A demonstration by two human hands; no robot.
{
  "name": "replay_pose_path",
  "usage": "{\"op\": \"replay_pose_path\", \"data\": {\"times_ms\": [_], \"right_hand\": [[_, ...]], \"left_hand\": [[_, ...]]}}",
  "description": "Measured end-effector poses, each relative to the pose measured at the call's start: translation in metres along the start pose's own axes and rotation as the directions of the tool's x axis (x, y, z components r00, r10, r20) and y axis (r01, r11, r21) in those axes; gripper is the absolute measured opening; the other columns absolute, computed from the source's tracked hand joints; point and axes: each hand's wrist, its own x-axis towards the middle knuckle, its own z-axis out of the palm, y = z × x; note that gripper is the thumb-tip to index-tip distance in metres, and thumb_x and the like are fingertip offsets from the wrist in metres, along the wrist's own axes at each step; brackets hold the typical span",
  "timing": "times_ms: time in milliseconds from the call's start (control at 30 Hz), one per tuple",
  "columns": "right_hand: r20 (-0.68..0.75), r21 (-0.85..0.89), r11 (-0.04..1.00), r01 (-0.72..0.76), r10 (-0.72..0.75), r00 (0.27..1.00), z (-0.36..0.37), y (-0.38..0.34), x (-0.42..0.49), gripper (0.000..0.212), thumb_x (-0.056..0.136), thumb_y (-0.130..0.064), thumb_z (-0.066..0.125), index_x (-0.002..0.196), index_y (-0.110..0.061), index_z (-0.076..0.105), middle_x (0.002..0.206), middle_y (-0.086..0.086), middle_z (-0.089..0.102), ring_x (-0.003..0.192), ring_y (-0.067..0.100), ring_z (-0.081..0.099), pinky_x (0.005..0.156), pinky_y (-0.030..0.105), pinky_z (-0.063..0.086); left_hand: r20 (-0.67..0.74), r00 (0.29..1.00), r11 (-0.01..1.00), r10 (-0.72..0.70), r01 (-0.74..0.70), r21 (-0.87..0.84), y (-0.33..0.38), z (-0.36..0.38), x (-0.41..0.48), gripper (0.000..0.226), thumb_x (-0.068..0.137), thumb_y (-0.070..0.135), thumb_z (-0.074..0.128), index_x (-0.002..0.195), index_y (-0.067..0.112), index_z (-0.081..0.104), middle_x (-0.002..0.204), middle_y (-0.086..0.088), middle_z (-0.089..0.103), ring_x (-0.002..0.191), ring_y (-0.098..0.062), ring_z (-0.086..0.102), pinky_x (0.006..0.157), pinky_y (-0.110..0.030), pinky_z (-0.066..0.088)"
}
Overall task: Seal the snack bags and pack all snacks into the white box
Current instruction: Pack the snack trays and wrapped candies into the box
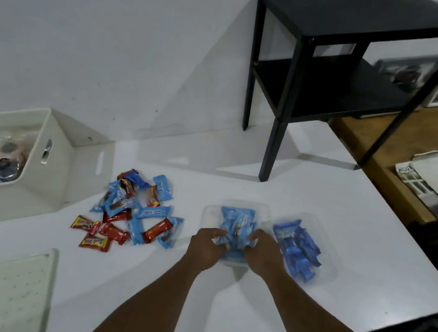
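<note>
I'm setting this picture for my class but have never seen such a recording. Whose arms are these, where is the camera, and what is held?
No machine here: a person wears one camera on the head, looking down at their own arms. The left hand and right hand both grip the near end of a clear plastic bag of light-blue snack packets on the white table. Right of it lies a second clear bag of dark-blue packets. A loose pile of red and blue wrapped snacks lies beside the open white plastic box.
</note>
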Motion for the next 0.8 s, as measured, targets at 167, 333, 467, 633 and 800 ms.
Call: {"op": "replay_pose_path", "data": {"times_ms": [167,333,467,633,800], "right_hand": [[0.015,0.045,0.989,0.144,-0.145,0.989,-0.016,-0.007,-0.014,0.040,0.083,-0.015,0.067,0.122,-0.018,0.058,0.123,0.008,0.064,0.113,0.026,0.059,0.094,0.033,0.047],[-0.064,0.032,0.986,0.164,-0.162,0.985,-0.073,0.003,-0.038,0.048,0.081,-0.018,0.072,0.127,-0.020,0.058,0.122,0.007,0.064,0.113,0.026,0.059,0.095,0.030,0.044],[-0.096,-0.006,0.991,0.134,-0.134,0.986,-0.118,0.046,-0.049,0.047,0.079,-0.019,0.072,0.125,-0.024,0.059,0.124,0.003,0.063,0.113,0.024,0.059,0.097,0.030,0.044],[-0.039,0.039,0.994,0.103,-0.102,0.994,-0.140,0.101,-0.037,0.041,0.080,-0.020,0.074,0.117,-0.031,0.060,0.117,0.000,0.061,0.106,0.021,0.059,0.091,0.029,0.046],[0.099,0.092,0.977,0.192,-0.201,0.975,-0.139,0.137,-0.010,0.047,0.074,-0.021,0.080,0.116,-0.029,0.061,0.114,-0.001,0.063,0.102,0.015,0.058,0.089,0.025,0.044]], "left_hand": [[-0.077,0.993,0.994,0.092,-0.086,0.070,0.002,-0.024,-0.015,0.043,0.072,0.015,0.084,0.113,0.025,0.073,0.120,0.001,0.067,0.109,-0.015,0.064,0.094,-0.023,0.049],[-0.053,0.970,0.971,0.238,-0.238,0.021,0.049,-0.012,-0.033,0.045,0.067,0.016,0.088,0.109,0.023,0.074,0.112,-0.002,0.067,0.102,-0.020,0.065,0.092,-0.038,0.055],[0.014,0.951,0.951,0.309,-0.308,-0.019,0.079,0.032,-0.050,0.045,0.069,0.013,0.087,0.111,0.019,0.073,0.107,0.002,0.062,0.100,-0.018,0.064,0.093,-0.035,0.054],[0.060,0.957,0.959,0.283,-0.284,0.007,0.094,0.081,-0.056,0.044,0.074,0.014,0.084,0.115,0.016,0.071,0.107,0.005,0.061,0.103,-0.015,0.062,0.093,-0.021,0.047],[0.046,0.978,0.979,0.202,-0.201,-0.033,0.087,0.109,-0.050,0.040,0.068,0.011,0.086,0.102,0.025,0.070,0.106,0.010,0.066,0.093,-0.004,0.061,0.077,-0.003,0.042]]}}
